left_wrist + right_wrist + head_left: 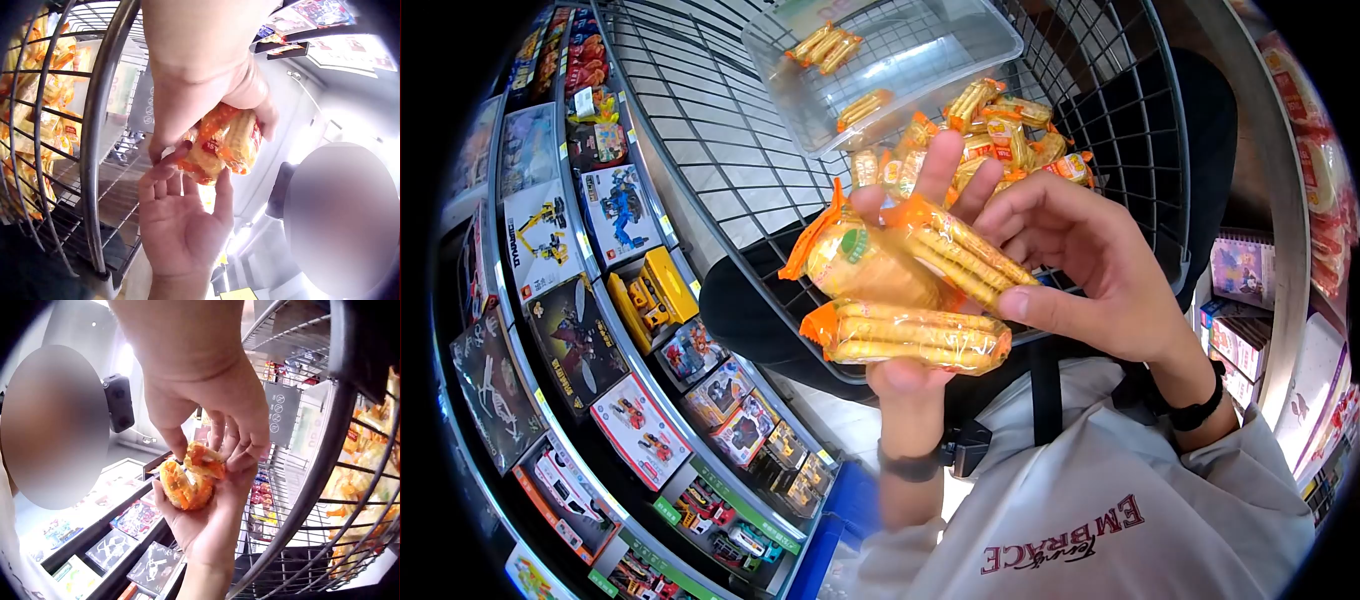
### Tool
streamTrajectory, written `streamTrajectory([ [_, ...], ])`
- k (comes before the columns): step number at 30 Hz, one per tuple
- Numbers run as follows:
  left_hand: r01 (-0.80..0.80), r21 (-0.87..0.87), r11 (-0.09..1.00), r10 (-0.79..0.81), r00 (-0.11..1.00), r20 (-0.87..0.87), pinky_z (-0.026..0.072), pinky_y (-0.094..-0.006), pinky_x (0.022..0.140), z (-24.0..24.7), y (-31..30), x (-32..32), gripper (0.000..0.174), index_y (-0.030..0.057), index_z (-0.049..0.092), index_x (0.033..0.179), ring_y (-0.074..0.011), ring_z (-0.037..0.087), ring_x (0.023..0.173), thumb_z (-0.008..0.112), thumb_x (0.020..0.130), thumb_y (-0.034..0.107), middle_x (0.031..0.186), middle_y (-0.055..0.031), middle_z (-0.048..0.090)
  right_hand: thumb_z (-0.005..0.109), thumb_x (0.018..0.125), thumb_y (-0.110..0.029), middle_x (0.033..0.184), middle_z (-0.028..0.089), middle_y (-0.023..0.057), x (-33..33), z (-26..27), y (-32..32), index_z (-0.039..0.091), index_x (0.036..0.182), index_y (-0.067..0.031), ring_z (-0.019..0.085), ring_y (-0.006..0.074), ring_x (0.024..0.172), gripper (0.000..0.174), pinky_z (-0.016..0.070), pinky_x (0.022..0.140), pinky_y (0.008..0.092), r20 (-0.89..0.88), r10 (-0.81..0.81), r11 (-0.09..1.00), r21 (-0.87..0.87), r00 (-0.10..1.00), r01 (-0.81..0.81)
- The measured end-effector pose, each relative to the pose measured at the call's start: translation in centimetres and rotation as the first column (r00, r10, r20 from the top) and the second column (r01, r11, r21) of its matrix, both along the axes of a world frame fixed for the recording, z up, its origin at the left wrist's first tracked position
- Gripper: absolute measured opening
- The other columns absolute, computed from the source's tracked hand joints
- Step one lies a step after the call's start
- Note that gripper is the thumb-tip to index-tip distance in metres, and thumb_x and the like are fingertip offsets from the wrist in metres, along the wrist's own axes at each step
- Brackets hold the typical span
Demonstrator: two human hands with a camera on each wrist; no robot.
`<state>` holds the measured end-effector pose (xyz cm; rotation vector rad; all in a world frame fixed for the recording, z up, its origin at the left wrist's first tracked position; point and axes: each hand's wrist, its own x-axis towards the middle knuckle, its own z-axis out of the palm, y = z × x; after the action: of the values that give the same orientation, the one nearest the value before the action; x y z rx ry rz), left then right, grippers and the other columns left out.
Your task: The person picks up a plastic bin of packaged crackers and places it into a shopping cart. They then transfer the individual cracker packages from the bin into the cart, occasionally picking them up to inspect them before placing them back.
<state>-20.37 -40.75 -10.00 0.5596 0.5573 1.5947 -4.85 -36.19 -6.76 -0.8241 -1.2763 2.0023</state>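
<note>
Three snack packets [880, 270] sit at the centre of the head view. They are glossy, crinkled clear film with orange crimped ends, and ridged yellow biscuits show through. The left hand [905, 385] cups them from below, thumb under the lowest long packet and fingers curled up behind the stack. The right hand [1100, 270] comes in from the right of the frame and pinches the upper packets between its thumb and bent fingers.

Just behind the hands is a wire basket [730, 170] of thin grey rods with a thick rounded rim. It holds a loose heap of packets [1010, 130] and a clear plastic tray [960, 50]. Flat, printed toy boxes [570, 330] line the curved shelves at the left edge. Open room lies between the shelves and the hands.
</note>
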Motion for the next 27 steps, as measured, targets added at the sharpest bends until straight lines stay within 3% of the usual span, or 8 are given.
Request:
streamTrajectory([
  [8,0.033,-0.039,0.999,-0.029,0.994,0.102,0.0305,-0.0554,0.115,0.3,0.2,0.2,0.100,0.0298,0.034,0.147,-0.0443,0.031,0.141,0.090,0.064,0.040,0.158,-0.0198,0.021,0.074,0.084,-0.004,0.100,0.061,0.0035,-0.2,-0.1,0.0,0.055,0.115,0.0010,0.061,0.0079,0.089,0.036,0.0479,0.076,0.0231,-0.060,-0.072,0.996,0.041,0.996,0.074],
  [13,0.005,-0.093,0.996,0.012,0.983,0.182,0.0349,-0.0518,0.114,-0.3,0.1,0.2,0.108,0.0311,0.032,0.147,-0.0412,0.032,0.141,0.095,0.059,0.030,0.159,-0.0167,0.021,0.079,0.080,-0.011,0.111,0.058,0.0078,0.4,0.1,0.2,0.052,0.119,0.0018,0.060,0.0128,0.095,0.049,0.0483,0.088,0.0278,0.011,-0.003,1.000,-0.003,1.000,0.003],
  [15,0.122,0.219,0.968,-0.145,0.985,0.090,0.0303,-0.0578,0.116,-1.9,0.5,-0.4,0.099,0.0291,0.032,0.148,-0.0444,0.032,0.141,0.090,0.068,0.039,0.160,-0.0121,0.021,0.082,0.077,-0.012,0.114,0.057,0.0080,0.5,0.4,0.3,0.052,0.121,0.0011,0.059,0.0141,0.100,0.055,0.0470,0.092,0.0291,-0.003,0.010,1.000,-0.002,1.000,-0.010],
  [19,0.024,0.108,0.994,-0.033,0.996,0.085,0.0306,-0.0575,0.116,-0.8,-0.2,0.3,0.103,0.0301,0.031,0.148,-0.0436,0.032,0.141,0.092,0.065,0.038,0.159,-0.0138,0.022,0.088,0.068,-0.013,0.124,0.052,0.0086,0.2,0.3,0.0,0.047,0.127,-0.0007,0.055,0.0177,0.116,0.073,0.0409,0.104,0.0332,-0.053,0.050,0.989,0.143,0.997,-0.041],
  [21,-0.036,-0.084,0.996,0.042,0.997,0.068,0.0386,-0.0509,0.112,-0.2,-0.3,0.4,0.122,0.0320,0.031,0.146,-0.0413,0.032,0.141,0.098,0.044,0.043,0.159,-0.0165,0.020,0.088,0.065,-0.010,0.127,0.050,0.0090,0.1,0.0,-0.2,0.044,0.129,-0.0012,0.051,0.0194,0.123,0.079,0.0375,0.108,0.0355,-0.022,0.061,0.982,0.180,0.998,-0.056],
  [22,-0.037,-0.081,0.996,0.043,0.997,0.066,0.0386,-0.0509,0.112,-0.5,0.0,0.3,0.122,0.0320,0.031,0.146,-0.0413,0.032,0.141,0.098,0.044,0.043,0.159,-0.0165,0.020,0.087,0.066,-0.010,0.126,0.050,0.0088,0.1,-0.2,-0.3,0.044,0.129,-0.0011,0.052,0.0188,0.121,0.077,0.0383,0.107,0.0342,0.023,0.043,0.976,0.212,0.999,-0.047],
  [24,0.074,0.086,0.994,-0.077,0.996,0.037,0.0382,-0.0511,0.112,-1.3,0.7,-0.2,0.113,0.0299,0.037,0.138,-0.0415,0.032,0.141,0.098,0.044,0.043,0.159,-0.0179,0.019,0.086,0.066,-0.010,0.124,0.051,0.0086,0.2,-0.1,-0.2,0.044,0.128,-0.0011,0.053,0.0183,0.119,0.076,0.0392,0.106,0.0330,0.067,0.025,0.968,0.248,0.997,-0.041],
  [27,0.030,0.173,0.984,-0.030,1.000,-0.005,0.0381,-0.0527,0.112,-1.3,0.8,-0.6,0.093,0.0267,0.045,0.127,-0.0428,0.032,0.141,0.094,0.051,0.049,0.161,-0.0149,0.017,0.082,0.068,-0.011,0.122,0.052,0.0088,1.3,0.5,0.4,0.044,0.126,-0.0003,0.054,0.0171,0.116,0.070,0.0402,0.102,0.0298,0.109,0.018,0.979,0.198,0.994,-0.040],
])
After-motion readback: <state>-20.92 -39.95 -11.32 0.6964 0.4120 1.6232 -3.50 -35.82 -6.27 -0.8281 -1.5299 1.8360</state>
